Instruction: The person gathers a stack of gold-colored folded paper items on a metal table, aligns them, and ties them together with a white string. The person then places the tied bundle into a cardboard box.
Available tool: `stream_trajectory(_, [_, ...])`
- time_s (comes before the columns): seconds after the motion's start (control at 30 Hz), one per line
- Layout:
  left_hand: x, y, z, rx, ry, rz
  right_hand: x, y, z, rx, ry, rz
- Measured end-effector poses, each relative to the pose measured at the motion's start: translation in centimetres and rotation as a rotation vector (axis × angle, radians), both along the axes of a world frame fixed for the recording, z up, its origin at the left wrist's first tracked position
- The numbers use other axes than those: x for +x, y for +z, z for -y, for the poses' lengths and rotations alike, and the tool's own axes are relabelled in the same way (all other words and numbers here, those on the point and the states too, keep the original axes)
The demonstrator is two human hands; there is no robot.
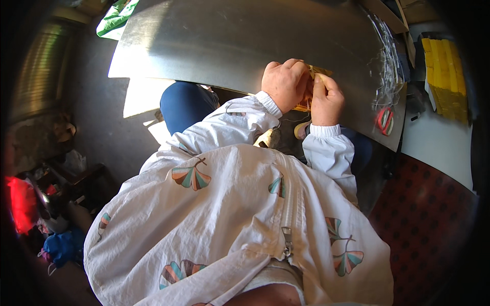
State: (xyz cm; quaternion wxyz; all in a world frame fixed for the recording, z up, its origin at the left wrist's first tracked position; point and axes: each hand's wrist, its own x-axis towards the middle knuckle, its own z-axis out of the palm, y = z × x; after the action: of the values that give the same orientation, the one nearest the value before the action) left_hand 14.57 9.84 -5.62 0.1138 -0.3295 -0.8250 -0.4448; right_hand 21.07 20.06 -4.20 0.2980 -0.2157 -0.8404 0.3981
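Note:
My left hand (287, 84) and my right hand (327, 100) meet at the near edge of the metal table (219, 41). Both sets of fingers are closed in a pinch on a small golden-yellow piece (320, 71). Most of that piece is hidden by the fingers, so its kind does not show. A bit of yellow and orange also appears below, between the two hands. White elastic cuffs circle both wrists.
Thin clear strips (389, 76) lie in a bundle along the table's right side, beside a red-rimmed looped object (385, 121). Yellow sheets (445, 76) rest on a white surface (439, 148) farther right. A green bag (116, 20) sits at the far left corner.

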Motion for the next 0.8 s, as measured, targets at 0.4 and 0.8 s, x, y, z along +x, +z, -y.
stream_trajectory(0.4, [-2.7, 2.3, 0.2, -0.087, -0.141, 0.179, 0.6, -0.3, 0.1, 0.103, 0.056, -0.041])
stream_trajectory(0.8, [-3.5, 3.6, 0.1, -0.209, -0.211, -0.032, -0.1, -0.6, 0.5, 0.01, -0.015, -0.028])
